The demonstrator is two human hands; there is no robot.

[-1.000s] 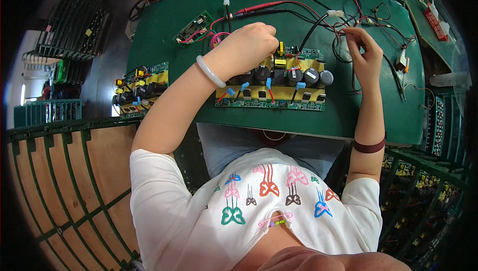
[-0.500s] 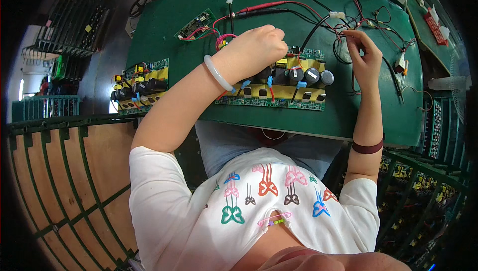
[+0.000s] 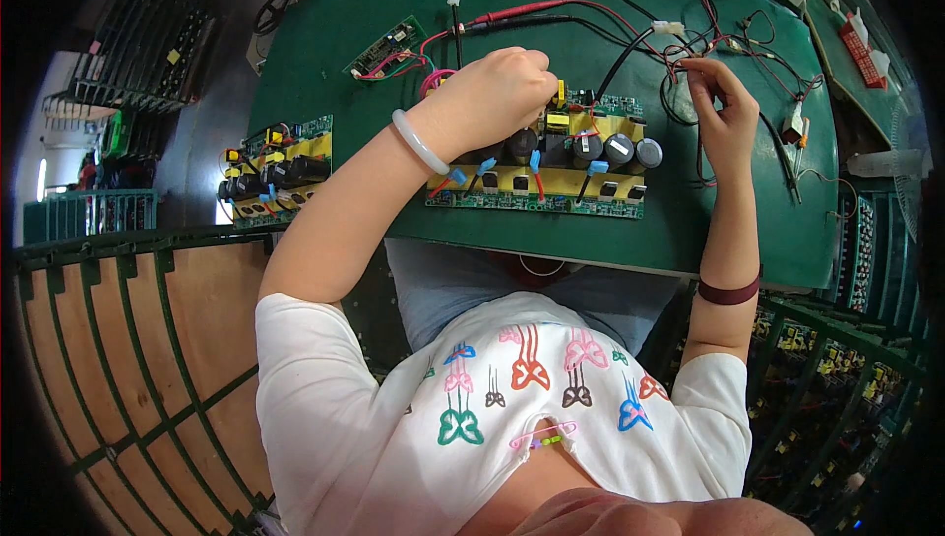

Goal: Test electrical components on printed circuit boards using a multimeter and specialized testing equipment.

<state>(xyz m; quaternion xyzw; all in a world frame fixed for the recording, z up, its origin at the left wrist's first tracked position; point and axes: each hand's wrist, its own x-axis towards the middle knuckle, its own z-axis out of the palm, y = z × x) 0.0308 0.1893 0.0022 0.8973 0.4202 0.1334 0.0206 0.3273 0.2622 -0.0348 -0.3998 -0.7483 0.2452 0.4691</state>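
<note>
Board point(image 3: 561, 182), resting on the green table point(image 3: 374, 177) directly before the person. The left hand point(image 3: 507, 91), fingers curled in, lies over the board's upper left part; its fingertips are hidden, so any hold cannot be told. The right hand point(image 3: 725, 105), half closed with bent fingers, is near a white connector point(image 3: 667, 29); its grip is likewise unclear. Left: small board point(image 3: 391, 51) and second board point(image 3: 285, 179).
</note>
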